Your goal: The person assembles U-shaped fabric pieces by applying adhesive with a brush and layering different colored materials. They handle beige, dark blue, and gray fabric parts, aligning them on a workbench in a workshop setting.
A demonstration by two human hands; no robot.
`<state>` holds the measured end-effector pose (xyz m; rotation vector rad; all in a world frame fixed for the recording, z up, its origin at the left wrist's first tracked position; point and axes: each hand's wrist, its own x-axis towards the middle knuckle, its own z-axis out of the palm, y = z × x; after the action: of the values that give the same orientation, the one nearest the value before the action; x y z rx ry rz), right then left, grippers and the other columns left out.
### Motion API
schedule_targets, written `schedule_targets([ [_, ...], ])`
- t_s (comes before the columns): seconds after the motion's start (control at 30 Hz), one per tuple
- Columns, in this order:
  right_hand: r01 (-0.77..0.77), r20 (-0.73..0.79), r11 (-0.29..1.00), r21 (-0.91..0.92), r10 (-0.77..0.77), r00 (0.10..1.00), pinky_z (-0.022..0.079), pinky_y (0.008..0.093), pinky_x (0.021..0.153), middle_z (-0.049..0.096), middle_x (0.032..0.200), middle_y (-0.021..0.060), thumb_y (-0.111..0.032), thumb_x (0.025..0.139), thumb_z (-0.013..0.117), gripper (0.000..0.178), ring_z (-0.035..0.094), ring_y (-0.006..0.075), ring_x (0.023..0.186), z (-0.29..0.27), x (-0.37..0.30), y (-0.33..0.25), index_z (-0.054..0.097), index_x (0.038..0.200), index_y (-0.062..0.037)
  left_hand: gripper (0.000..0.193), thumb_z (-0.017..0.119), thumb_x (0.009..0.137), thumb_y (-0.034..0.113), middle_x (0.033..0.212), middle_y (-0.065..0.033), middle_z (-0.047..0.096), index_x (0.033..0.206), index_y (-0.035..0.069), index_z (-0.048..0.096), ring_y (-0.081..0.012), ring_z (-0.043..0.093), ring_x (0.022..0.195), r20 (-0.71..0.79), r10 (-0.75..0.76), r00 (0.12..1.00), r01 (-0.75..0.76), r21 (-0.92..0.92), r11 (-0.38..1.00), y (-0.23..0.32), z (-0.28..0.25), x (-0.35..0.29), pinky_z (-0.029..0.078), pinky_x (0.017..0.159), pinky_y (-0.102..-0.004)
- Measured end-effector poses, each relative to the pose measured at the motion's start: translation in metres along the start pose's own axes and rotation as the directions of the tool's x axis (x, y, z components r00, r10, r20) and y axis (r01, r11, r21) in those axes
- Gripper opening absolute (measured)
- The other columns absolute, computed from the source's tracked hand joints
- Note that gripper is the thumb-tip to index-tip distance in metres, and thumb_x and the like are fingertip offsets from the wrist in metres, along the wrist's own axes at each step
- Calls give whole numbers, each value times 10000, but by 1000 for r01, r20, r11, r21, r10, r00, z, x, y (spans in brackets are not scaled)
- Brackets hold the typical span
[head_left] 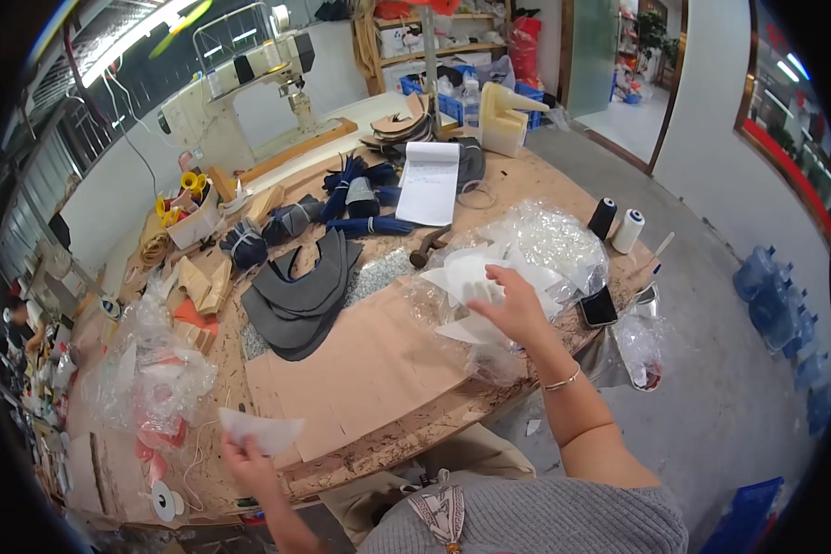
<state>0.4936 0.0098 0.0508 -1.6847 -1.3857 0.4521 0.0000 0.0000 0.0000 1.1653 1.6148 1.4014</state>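
A thin white curved piece (266, 431) is pinched by my left hand (252, 466) near the table's front left. My right hand (515, 307), fingers apart, is over a loose pile of similar white pieces (460, 273) on clear plastic wrap. Whether its fingertips touch the pile I cannot tell. Between the hands lies a tan board (360, 369) on the worktable. Dark grey curved pieces (295, 300) are stacked beyond it. A hammer (427, 247) rests just past the white pile.
Crumpled plastic bags (157, 379) cover the left side. A notepad (429, 185), bundled dark pieces (291, 220) and a sewing machine (240, 111) stand farther back. At right are thread cones (628, 231) and a phone (598, 308). Blue water bottles (766, 286) line the wall.
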Motion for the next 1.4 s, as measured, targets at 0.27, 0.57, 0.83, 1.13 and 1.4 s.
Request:
schedule_targets([
  [0.27, -153, 81, 982, 110, 144, 986, 405, 429, 993, 473, 1322, 235, -318, 684, 797, 764, 470, 421, 1179, 16, 16, 29, 483, 1307, -10, 494, 555, 889, 58, 1426, -223, 373, 1360, 5, 416, -361, 290, 1370, -175, 774, 609, -522, 647, 556, 34, 48, -12, 287, 1095, -441],
  [0.57, -264, -445, 884, -385, 73, 893, 486, 397, 883, 542, 1251, 227, -294, 687, 803, 772, 591, 324, 1029, -26, 24, 81, 480, 1314, 19, 609, 650, 866, 125, 1383, -182, 432, 1381, -24, 363, -268, 476, 1247, 678, 379, 629, -316, -222, 922, 113, 253, -27, 420, 1014, -365],
  [0.83, -128, -138, 842, 524, 233, 963, 513, 245, 692, 667, 968, 73, -33, 807, 697, 408, 616, 99, 801, -49, 12, 62, 564, 1185, 39, 631, 678, 840, 109, 1078, -78, 569, 1372, -14, 362, -144, 589, 875, 741, 96, 665, 40, -164, 986, 107, 361, -6, 499, 671, -289],
  [1.13, -231, 202, 368, 900, 117, 972, 517, 213, 714, 650, 900, -4, -115, 895, 653, 138, 613, 63, 778, -26, 10, 0, 612, 1007, -44, 615, 616, 868, 36, 1046, -11, 563, 1402, 65, 310, -100, 578, 905, 728, 31, 685, 517, -516, 683, 137, 252, 5, 521, 736, -292],
  [1.4, -361, 354, 263, 895, 75, 932, 506, 208, 699, 655, 897, -7, -144, 918, 617, 134, 615, 67, 763, 20, 7, -11, 621, 1012, -49, 605, 570, 879, 8, 1227, -73, 550, 1414, 46, 290, -178, 592, 1050, 645, 60, 762, 465, -609, 643, 110, 200, 6, 537, 818, -347],
])
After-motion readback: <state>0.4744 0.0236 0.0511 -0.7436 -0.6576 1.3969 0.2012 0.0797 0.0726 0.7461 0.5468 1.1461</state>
